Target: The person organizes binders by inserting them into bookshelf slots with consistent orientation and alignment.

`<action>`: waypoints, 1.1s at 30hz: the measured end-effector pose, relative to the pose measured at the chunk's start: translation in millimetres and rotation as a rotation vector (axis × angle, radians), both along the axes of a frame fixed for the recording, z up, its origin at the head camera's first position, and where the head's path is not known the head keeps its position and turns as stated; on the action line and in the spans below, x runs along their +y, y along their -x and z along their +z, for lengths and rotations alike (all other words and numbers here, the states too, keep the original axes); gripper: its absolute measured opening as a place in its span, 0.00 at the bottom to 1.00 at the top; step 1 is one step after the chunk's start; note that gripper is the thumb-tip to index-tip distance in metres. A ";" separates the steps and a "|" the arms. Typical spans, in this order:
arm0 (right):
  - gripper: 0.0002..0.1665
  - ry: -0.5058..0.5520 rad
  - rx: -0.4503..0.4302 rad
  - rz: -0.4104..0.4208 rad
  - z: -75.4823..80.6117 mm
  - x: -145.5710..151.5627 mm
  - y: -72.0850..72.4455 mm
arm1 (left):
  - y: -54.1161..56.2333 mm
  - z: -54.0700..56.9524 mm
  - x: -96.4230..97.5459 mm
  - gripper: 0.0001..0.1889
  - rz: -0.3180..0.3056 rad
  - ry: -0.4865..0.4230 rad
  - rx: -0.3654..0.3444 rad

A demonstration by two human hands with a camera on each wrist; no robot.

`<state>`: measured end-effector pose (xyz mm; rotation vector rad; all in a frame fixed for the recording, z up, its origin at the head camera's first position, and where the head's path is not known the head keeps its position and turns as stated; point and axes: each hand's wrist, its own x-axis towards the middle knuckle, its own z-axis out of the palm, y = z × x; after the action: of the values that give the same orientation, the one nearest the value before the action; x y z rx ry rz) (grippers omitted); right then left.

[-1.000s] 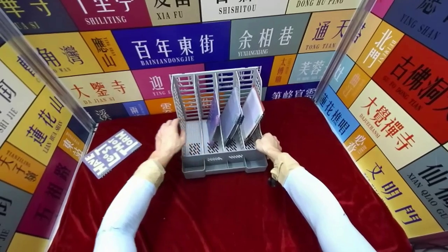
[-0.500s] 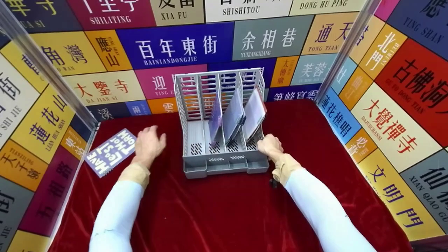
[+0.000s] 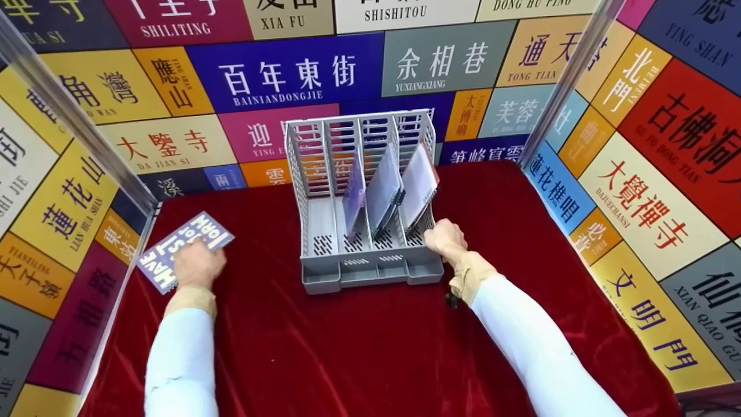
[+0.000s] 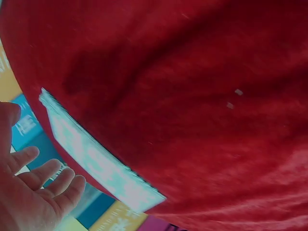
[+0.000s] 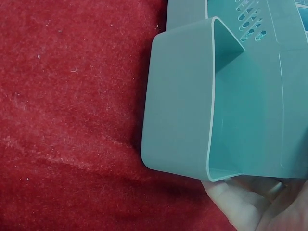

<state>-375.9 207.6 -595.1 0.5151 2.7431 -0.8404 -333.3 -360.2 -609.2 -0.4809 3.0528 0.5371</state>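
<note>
My left hand [image 3: 198, 263] is over a purple spiral notebook [image 3: 165, 252] with white lettering, lying flat at the left. The left wrist view shows the fingers [image 4: 45, 175] loosely bent, with a gap between them and the notebook. A grey file rack [image 3: 370, 269] stands upright at the back centre. My right hand [image 3: 446, 238] grips its right front corner; the right wrist view shows part of that hand [image 5: 255, 204] against the rack's side. The rack holds a purple notebook [image 3: 354, 197], a grey-blue one [image 3: 384, 191] and a pale one with a red edge [image 3: 419, 188]. Its leftmost slot holds nothing.
Dark red cloth [image 3: 347, 353] covers the table. Sign-patterned panels [image 3: 283, 75] rise behind and on both sides, with clear posts at the corners. A small black object [image 3: 453, 300] shows beneath my right wrist.
My left hand has left the rack's left side and moved left and down to the loose notebook. The right hand has stayed at the rack's corner.
</note>
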 end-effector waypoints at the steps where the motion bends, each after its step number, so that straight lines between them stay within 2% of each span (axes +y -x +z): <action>1: 0.20 0.000 0.003 -0.002 0.5 0.0 -0.2 | -1.5 -1.6 -3.9 0.34 0.008 0.000 -0.005; 5: 0.20 0.002 0.002 0.001 0.9 -0.9 -1.7 | -7.3 -7.2 -17.7 0.33 0.064 -0.035 -0.072; 9: 0.21 0.001 -0.003 0.007 1.4 -1.3 -3.8 | -15.0 -13.0 -25.7 0.34 0.089 -0.046 -0.123; 12: 0.21 -0.005 0.006 0.004 1.8 -1.1 -4.2 | -23.6 -12.1 -25.4 0.34 0.104 -0.043 -0.153; 17: 0.21 -0.008 0.018 -0.011 2.3 -1.4 -3.7 | -36.5 -4.2 -21.2 0.33 0.128 -0.058 -0.199; 19: 0.21 -0.003 0.016 -0.011 2.3 -1.6 -3.4 | -36.7 -5.9 -23.5 0.33 0.125 -0.045 -0.219; 23: 0.21 0.000 0.014 -0.006 2.0 -1.2 -3.3 | -29.9 -17.3 -34.8 0.33 0.132 -0.017 -0.244; 28: 0.20 0.005 0.012 -0.009 2.1 0.2 -3.8 | -22.7 -27.4 -48.7 0.32 0.117 -0.022 -0.244; 33: 0.21 0.001 0.004 -0.007 2.8 0.8 -3.6 | -25.3 -21.1 -47.0 0.31 0.096 -0.010 -0.239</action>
<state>-372.2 208.3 -592.3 0.5234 2.7464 -0.8451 -308.0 -407.1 -630.2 -0.6429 2.8104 0.4594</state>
